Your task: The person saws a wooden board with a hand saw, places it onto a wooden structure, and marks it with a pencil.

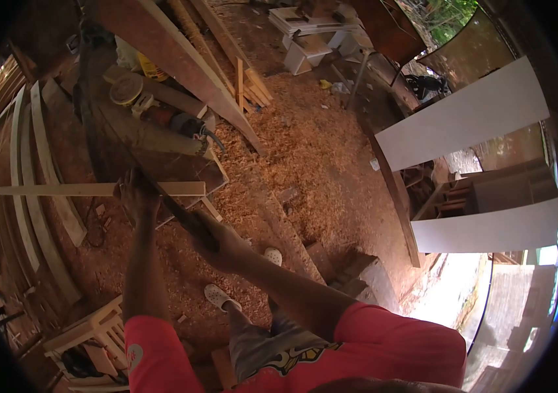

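A long pale wooden strip [63, 190] lies crosswise over the edge of a brown work surface [180, 171]. My left hand [140, 202] is closed around the strip near its right end, fingers bent over its top. In my right hand [225, 246], the fingers wrap the handle of a dark handsaw [175, 208]. Its blade slants up and left across the strip, just right of my left hand. The far part of the blade blends into the dark background.
A power tool [184, 123] and a lidded tub [126, 89] sit on the work surface. Long boards [23, 164] lie at left, more planks [180, 62] beyond. Shavings [318, 150] cover the floor. White panels [462, 121] stand at right, blocks [367, 281] near my feet, a slatted wooden piece [105, 327] lower left.
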A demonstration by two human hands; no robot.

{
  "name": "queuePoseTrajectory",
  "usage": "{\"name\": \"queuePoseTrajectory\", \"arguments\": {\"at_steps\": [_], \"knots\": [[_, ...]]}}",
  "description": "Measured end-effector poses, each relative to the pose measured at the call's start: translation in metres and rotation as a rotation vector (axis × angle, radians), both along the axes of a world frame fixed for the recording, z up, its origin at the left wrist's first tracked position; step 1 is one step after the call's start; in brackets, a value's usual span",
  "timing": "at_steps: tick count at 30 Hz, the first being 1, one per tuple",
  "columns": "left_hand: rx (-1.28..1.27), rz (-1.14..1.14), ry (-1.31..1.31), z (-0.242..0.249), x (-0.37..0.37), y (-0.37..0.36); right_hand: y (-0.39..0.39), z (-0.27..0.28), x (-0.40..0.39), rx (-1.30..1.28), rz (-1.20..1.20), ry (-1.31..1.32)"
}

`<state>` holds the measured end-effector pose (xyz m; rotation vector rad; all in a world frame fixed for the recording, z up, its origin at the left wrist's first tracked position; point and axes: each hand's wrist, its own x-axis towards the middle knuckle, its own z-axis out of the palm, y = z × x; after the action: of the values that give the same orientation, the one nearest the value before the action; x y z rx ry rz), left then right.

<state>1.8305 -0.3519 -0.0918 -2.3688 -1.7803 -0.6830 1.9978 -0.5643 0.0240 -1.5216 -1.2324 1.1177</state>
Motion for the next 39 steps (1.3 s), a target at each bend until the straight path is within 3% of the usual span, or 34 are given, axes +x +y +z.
{"name": "queuePoseTrajectory", "arguments": {"at_steps": [7,10,12,13,14,17,20,23,27,30,31,33,36,39], "knots": [[0.016,-0.052,0.041,0.002,-0.003,-0.004,0.001,-0.007,-0.004,-0.062,0.003,-0.014],[0.294,-0.124,-0.022,0.0,-0.004,-0.004,0.001,-0.014,-0.003,0.109,-0.001,-0.035],[0.042,-0.027,-0.007,0.016,-0.001,-0.01,0.002,-0.006,0.0,-0.083,0.035,0.026],[0.098,-0.053,-0.029,-0.001,-0.005,0.0,0.003,-0.025,-0.005,0.003,0.009,0.036],[0.154,-0.086,-0.055,-0.02,-0.011,0.005,0.001,-0.013,-0.004,-0.143,0.011,0.095],[-0.011,0.01,-0.015,0.01,-0.004,-0.007,-0.003,0.022,-0.001,-0.081,0.093,-0.048],[-0.046,0.031,-0.016,0.026,0.003,-0.009,-0.06,0.005,0.009,-0.234,0.059,0.007],[0.006,0.044,-0.035,0.024,0.006,-0.01,-0.135,0.027,0.025,-0.004,0.155,-0.37],[-0.001,0.039,-0.028,0.009,0.001,-0.004,-0.202,0.064,0.045,-0.117,0.204,-0.45],[-0.047,0.044,0.091,-0.002,0.001,0.006,-0.18,0.055,0.04,-0.012,0.194,-0.505],[-0.055,0.047,0.155,-0.003,0.004,0.007,-0.153,0.038,0.035,0.014,0.196,-0.435],[0.016,-0.039,0.136,0.005,0.002,0.003,-0.104,-0.001,0.027,-0.245,0.1,-0.118],[0.082,-0.071,0.09,-0.002,-0.001,0.001,-0.002,-0.009,0.005,-0.163,0.084,0.019],[0.08,-0.065,0.07,-0.007,-0.004,0.007,-0.007,0.018,0.007,-0.277,0.085,0.057]]}}
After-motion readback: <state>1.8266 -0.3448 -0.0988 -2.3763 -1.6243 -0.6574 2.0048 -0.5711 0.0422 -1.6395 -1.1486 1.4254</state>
